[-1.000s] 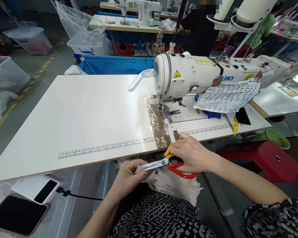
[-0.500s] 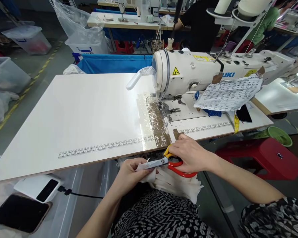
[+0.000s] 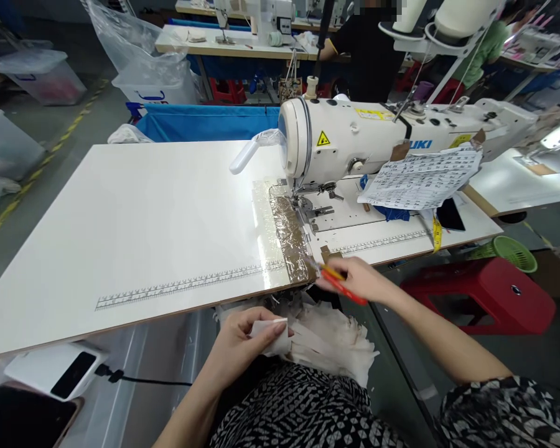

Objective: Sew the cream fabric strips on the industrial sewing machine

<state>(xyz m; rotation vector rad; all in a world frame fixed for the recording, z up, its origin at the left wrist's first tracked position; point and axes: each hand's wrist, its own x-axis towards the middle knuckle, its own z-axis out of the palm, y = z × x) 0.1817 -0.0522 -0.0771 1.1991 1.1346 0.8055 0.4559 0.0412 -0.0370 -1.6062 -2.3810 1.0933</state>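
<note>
My left hand [image 3: 247, 342] pinches a piece of off-white fabric [image 3: 271, 336] between thumb and fingers, below the table's front edge. A heap of pale fabric strips [image 3: 338, 342] lies on my lap beside it. Over the table edge, right of the brown taped strip [image 3: 292, 239], my right hand [image 3: 354, 280] is closed on scissors [image 3: 340, 286] with red and yellow handles. The blades are blurred and point up and left, apart from the fabric. Beyond them stands a white sewing machine [image 3: 345, 134], nothing visible under its needle.
The white table [image 3: 168, 205] carries printed ruler strips [image 3: 191, 283]. A paper sheet [image 3: 422, 177] hangs on the machine. To the right are a red stool [image 3: 485, 295] and a green basket [image 3: 513, 252]. A phone [image 3: 23, 414] and a white power bank [image 3: 56, 370] lie at lower left.
The scissors have left the fabric; my right hand has carried them up and over the table edge. My left hand still holds the fabric, slightly lower. The view has shifted a little.
</note>
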